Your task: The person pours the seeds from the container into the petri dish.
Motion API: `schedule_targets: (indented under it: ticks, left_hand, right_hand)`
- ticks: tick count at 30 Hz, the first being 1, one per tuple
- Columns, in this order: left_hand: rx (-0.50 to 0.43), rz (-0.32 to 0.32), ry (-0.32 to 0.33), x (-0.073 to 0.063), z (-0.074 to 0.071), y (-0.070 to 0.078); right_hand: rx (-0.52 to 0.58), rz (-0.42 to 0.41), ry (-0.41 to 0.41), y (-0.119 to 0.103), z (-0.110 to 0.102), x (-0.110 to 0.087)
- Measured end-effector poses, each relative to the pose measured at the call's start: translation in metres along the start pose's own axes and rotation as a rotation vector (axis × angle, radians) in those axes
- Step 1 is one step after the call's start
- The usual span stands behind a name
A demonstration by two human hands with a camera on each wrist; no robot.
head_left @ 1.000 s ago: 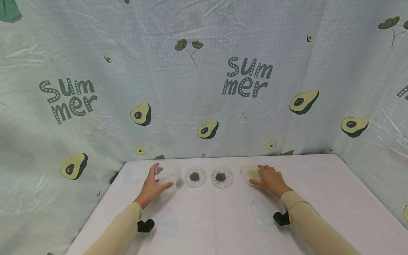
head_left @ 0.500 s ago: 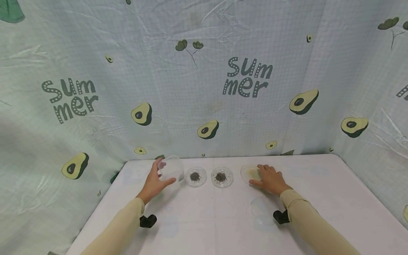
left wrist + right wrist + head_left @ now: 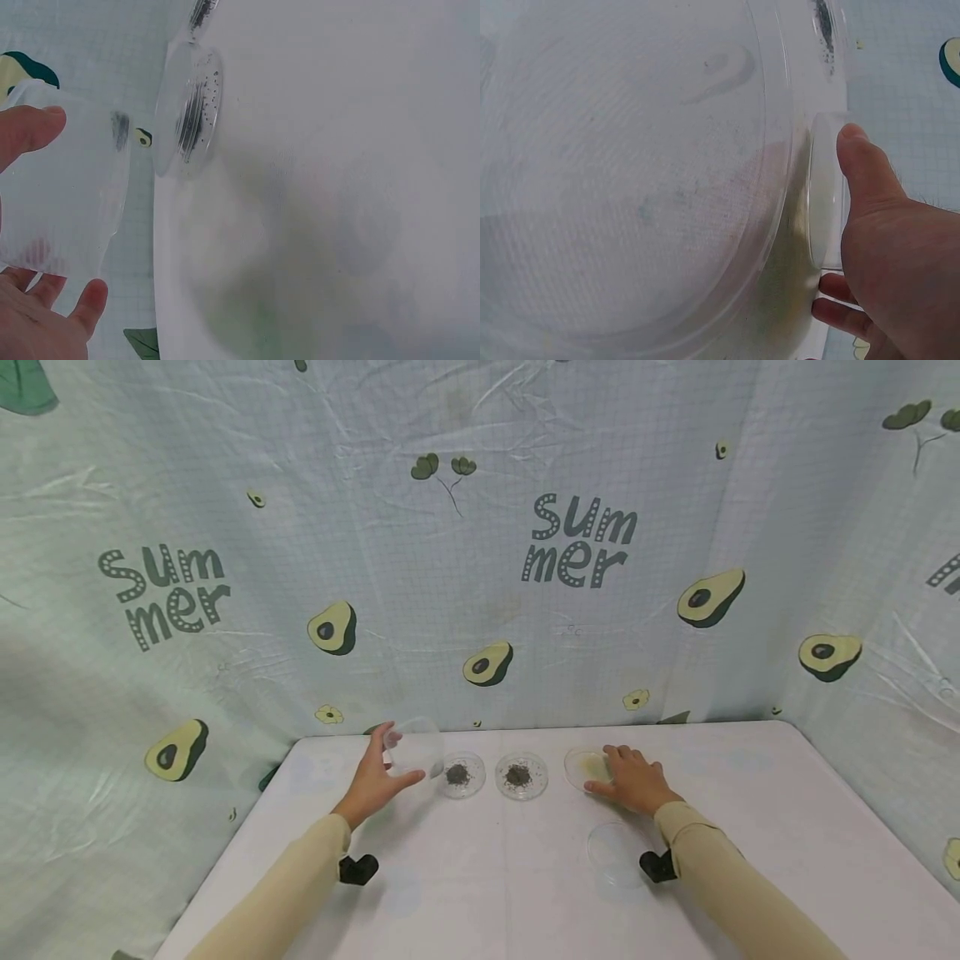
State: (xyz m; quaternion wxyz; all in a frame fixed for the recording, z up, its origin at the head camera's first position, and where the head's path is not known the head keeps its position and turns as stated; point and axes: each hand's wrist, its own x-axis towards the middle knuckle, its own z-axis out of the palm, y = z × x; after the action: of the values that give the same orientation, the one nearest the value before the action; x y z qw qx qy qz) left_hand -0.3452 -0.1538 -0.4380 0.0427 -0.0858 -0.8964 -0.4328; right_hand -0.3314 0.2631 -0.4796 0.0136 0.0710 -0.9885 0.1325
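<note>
My left hand (image 3: 378, 781) grips a clear round plastic dish (image 3: 416, 745) between thumb and fingers, raised above the table and tilted. A dark patch shows near its edge (image 3: 120, 129); whether it lies in the dish or shows through it, I cannot tell. Just right of it, a petri dish with dark crumbly material (image 3: 463, 789) stands on the table, and a second such petri dish (image 3: 522, 789) is beside that. At the right, my right hand (image 3: 633, 781) holds a petri dish with pale yellowish contents (image 3: 583, 770) by its rim, thumb on the near side.
A clear round dish or lid (image 3: 611, 860) lies on the white table (image 3: 450, 893), near my right wrist. Behind the table's far edge hangs a printed curtain (image 3: 420, 568) with avocados and "summer" lettering. Black wrist mounts (image 3: 358, 869) sit under both sleeves.
My left hand has lifted the clear dish and brought it rightward, close to the left petri dish of dark material. The right hand stays at the yellowish petri dish.
</note>
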Motion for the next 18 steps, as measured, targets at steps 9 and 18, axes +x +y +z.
schedule_targets:
  ticks: [9, 18]
  left_hand:
    - [-0.003, 0.013, -0.004, 0.004, 0.011, 0.007]
    - [-0.018, 0.101, 0.0, 0.007, 0.023, 0.016]
  right_hand:
    - [-0.004, 0.001, -0.026, 0.0, -0.001, 0.002]
    - [0.003, 0.024, -0.04, -0.002, -0.002, 0.001]
